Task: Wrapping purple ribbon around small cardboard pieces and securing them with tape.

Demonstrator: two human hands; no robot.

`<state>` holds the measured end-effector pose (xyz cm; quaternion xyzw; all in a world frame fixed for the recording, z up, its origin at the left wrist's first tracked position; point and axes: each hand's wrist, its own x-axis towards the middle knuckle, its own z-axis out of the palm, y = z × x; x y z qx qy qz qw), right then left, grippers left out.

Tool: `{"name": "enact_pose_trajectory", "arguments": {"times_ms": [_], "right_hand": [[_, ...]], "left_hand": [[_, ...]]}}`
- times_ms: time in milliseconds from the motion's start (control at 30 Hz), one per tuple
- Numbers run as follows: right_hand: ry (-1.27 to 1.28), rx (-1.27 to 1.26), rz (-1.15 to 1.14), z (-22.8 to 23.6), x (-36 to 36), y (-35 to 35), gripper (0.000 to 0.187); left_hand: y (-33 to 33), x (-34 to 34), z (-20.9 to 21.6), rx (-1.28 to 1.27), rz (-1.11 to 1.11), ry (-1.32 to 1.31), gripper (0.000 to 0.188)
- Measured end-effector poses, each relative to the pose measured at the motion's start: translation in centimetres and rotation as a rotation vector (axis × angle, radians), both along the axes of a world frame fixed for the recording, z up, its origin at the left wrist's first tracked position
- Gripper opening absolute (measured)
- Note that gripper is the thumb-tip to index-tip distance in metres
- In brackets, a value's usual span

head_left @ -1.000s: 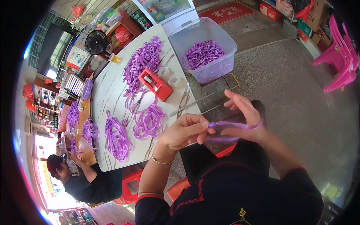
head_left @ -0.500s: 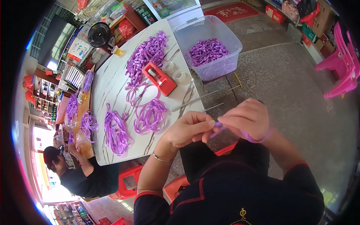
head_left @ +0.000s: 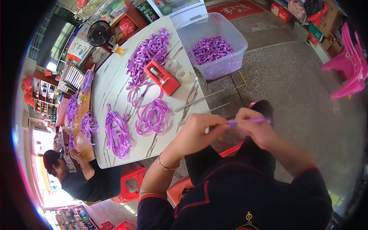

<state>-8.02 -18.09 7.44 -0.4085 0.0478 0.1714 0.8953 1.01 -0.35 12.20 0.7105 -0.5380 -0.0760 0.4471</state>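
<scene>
Hands [head_left: 200, 132] pinching ribbon [head_left: 232, 124], bin [head_left: 230, 28] holding strips [head_left: 212, 50]

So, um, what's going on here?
A person's left hand and right hand hold a purple ribbon between their fingertips. The white table to the left bears loose ribbon bundles, a red dispenser and a heap of purple pieces. More pieces lie in the clear bin by its edge. At the far left sits a co-worker; what they handle is too small to tell.

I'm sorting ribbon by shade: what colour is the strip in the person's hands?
Light purple; the strip shows best in the head view.
</scene>
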Motion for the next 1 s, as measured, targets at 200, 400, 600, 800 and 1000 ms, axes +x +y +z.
{"name": "enact_pose_trajectory", "arguments": {"times_ms": [200, 400, 600, 800, 1000], "right_hand": [[-0.867, -0.794, -0.359, 1.2, 0.5, -0.2, 0.048], [-1.241, -1.115, -0.533, 2.3, 2.0, -0.7, 0.023], [-1.083, -1.099, -0.495, 1.7, 1.6, -0.6, 0.013], [0.067, -0.006, -0.075, -0.2, 0.4, -0.1, 0.015], [0.179, 0.314, 0.209, -1.5, -1.5, -0.9, 0.03]], "left_hand": [[0.8, 0.7, 0.6, 0.262, -0.057, 1.122, 0.023], [1.1, 0.9, -0.4, 0.159, -0.152, 1.371, 0.024], [0.8, 0.7, 0.3, 0.233, -0.059, 1.158, 0.023], [0.1, 0.4, -0.8, 0.034, -0.001, 0.083, 0.017], [0.5, 0.9, -0.3, 0.374, -0.011, 0.767, 0.018]]}}
